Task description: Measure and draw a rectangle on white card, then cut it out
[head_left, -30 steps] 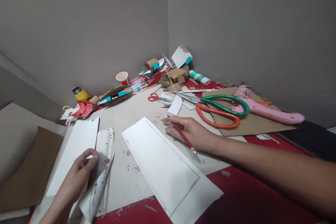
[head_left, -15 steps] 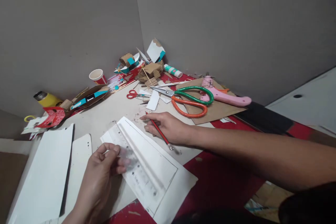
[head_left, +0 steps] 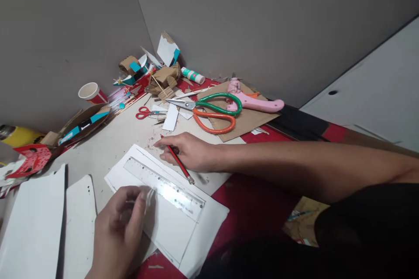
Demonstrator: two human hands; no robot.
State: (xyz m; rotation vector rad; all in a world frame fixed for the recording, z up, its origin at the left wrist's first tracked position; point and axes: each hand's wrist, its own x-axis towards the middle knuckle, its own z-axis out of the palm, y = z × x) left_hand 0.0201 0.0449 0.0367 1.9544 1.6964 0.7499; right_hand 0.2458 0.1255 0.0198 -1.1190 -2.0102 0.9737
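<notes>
A red pencil (head_left: 178, 161) rests in the fingers of my right hand (head_left: 190, 152), its metal-capped end toward me. Under that hand's near side lies a white sheet (head_left: 163, 231) with a pencilled outline. The clear ruler (head_left: 163, 185) is flat on this sheet, along the outline's upper side, with glare across its middle. My left hand (head_left: 119, 222) hovers at the ruler's lower edge, thumb and forefinger pinched together. A whitish, blurred bit shows at those fingertips; I cannot make out what it is.
Large green-and-orange-handled scissors (head_left: 209, 111) and a pink glue gun (head_left: 253, 100) lie on cardboard (head_left: 258, 120) beyond my right hand. Small red scissors (head_left: 144, 113), a paper cup (head_left: 90, 91) and cardboard models (head_left: 163, 78) stand farther back. White boards (head_left: 36, 222) are at left.
The ruler has gone from raised and blurred in my left hand to flat on the sheet, turned and farther up the page. My right hand keeps the pencil. The view has shifted right.
</notes>
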